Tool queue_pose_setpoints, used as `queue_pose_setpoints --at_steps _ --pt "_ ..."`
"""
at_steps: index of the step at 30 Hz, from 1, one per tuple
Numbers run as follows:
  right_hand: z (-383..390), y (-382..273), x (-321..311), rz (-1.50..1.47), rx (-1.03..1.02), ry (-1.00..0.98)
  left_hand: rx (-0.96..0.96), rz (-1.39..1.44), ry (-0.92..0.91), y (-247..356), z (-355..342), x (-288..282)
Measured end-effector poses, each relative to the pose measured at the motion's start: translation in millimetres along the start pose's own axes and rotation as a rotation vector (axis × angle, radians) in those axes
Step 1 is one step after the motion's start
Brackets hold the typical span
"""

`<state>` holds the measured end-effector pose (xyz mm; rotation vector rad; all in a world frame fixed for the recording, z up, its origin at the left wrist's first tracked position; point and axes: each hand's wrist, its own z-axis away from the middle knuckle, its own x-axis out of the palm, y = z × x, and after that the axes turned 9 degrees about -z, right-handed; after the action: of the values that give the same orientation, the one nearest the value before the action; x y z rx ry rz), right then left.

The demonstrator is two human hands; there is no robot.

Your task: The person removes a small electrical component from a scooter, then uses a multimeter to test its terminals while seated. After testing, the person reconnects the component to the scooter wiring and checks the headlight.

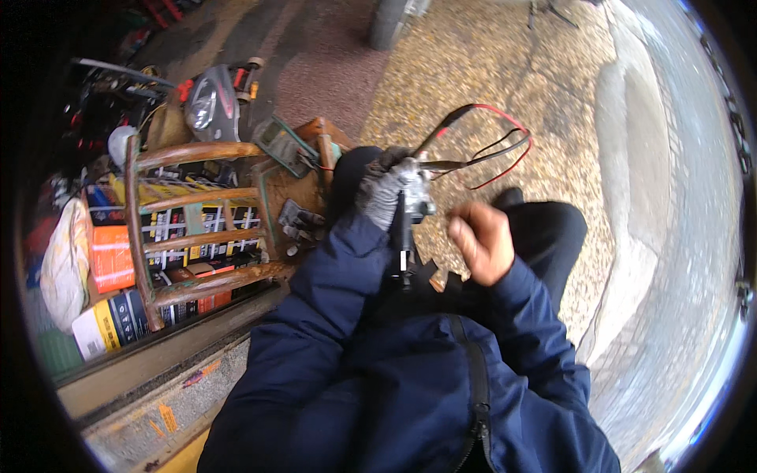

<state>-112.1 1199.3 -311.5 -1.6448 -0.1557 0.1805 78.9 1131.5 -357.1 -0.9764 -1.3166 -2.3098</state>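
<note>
My left hand [382, 189], in a grey work glove, grips a silvery metal part with wires [420, 201]. A black bar [404, 232] runs down beside the metal body toward my lap. From the glove's top, red and black wires [516, 130] loop out to the right. My bare right hand [482, 240] hovers just right of the part, apart from it, above my bent leg. Its fingers are curled in, slightly blurred, with the thumb to the left; whether something small is in them is hidden.
On my left stands a wooden chair [201, 154] with a grey glove [301, 219] and a dark green device [282, 147] on its seat. Boxes [110, 256] are stacked behind its slats. A headlight unit [211, 106] lies beyond it. A tyre [388, 24] stands at the far edge of the pebbled ground [552, 87].
</note>
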Motion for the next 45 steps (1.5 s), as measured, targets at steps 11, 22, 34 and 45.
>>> queue_pose_setpoints --at_steps 11,22,34,45 --pt "17.4 15.3 42.9 0.122 0.06 -0.031 0.256 -0.201 0.26 18.7 -43.0 19.1" --pt "8.6 21.6 52.6 0.179 0.12 0.031 0.341 -0.112 0.345 16.1 -46.6 11.5" --pt "7.5 23.8 48.6 -0.317 0.42 0.081 0.373 -0.099 0.455 14.8 -52.0 8.1" --pt "-16.6 -3.1 17.4 -0.228 0.236 0.047 0.333 -0.011 0.142 16.8 -39.7 0.0"
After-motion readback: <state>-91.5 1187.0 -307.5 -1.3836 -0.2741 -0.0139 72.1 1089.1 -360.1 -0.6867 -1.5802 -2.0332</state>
